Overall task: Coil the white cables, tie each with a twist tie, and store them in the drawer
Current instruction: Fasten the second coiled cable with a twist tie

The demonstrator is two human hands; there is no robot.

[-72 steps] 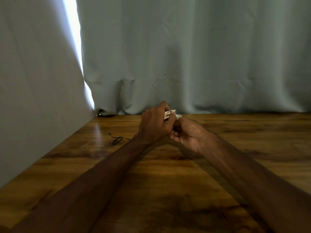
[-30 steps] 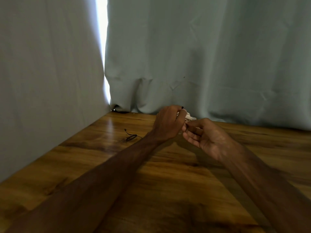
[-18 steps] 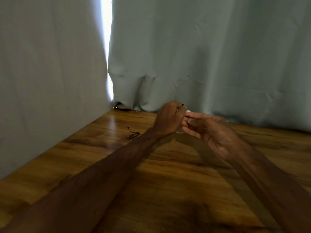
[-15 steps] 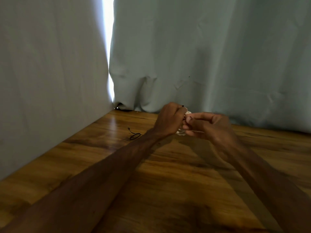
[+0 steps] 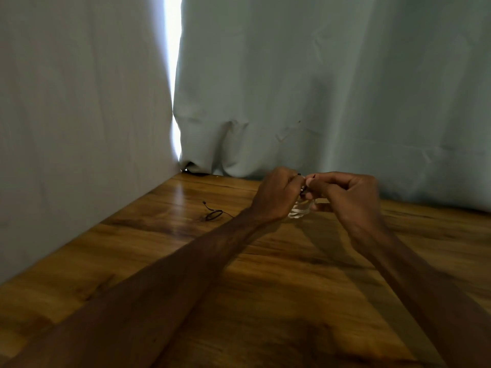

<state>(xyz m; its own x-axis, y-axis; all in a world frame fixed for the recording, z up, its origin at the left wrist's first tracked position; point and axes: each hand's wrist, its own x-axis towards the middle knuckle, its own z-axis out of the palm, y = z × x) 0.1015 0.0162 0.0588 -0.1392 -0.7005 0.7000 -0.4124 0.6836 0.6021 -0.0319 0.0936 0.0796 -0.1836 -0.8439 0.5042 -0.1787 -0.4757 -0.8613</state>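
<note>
Both hands meet above the bench [image 5: 265, 288]: the left hand [image 5: 276, 197] is closed around a coiled cable [image 5: 299, 210], and the right hand [image 5: 345, 195] pinches the tie [image 5: 303, 187] ends (twisting, I judge). A spare tie [image 5: 212, 214] lies near. Storing remains; no drawer is visible.

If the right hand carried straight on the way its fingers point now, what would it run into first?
The right hand points left, fingertips pinching the twist tie at the coiled white cable. Straight on, it would likely meet the left hand almost at once; whether they already touch is unclear.
</note>
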